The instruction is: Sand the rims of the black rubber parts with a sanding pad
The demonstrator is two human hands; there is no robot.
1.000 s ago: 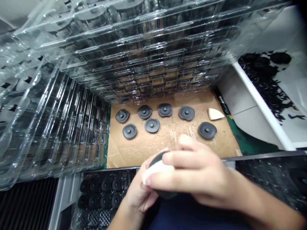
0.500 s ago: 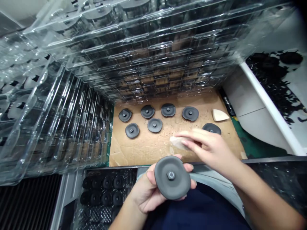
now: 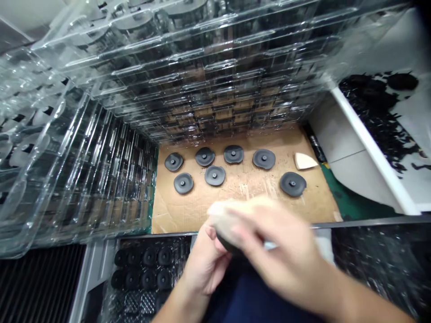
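Observation:
In front of me, near the board's front edge, my left hand is closed around a dark grey rounded disc. Most of that disc is hidden behind my right hand, which is smeared by motion. A soft white pad, perhaps a sponge, is pinched in my right fingers and lies against the disc's upper side. Beyond my hands, several similar grey discs with a small central stud, such as the right-hand disc, rest on a cardboard sheet.
A cream wedge-shaped piece lies at the cardboard's right. Tall stacks of clear plastic trays rise behind and to the left. A white bin with black scraps is on the right. Below left, a tray holds dark round parts.
My right hand has moved left and down, bringing the white pad onto the disc. The disc in my left hand has tilted, and its face no longer shows.

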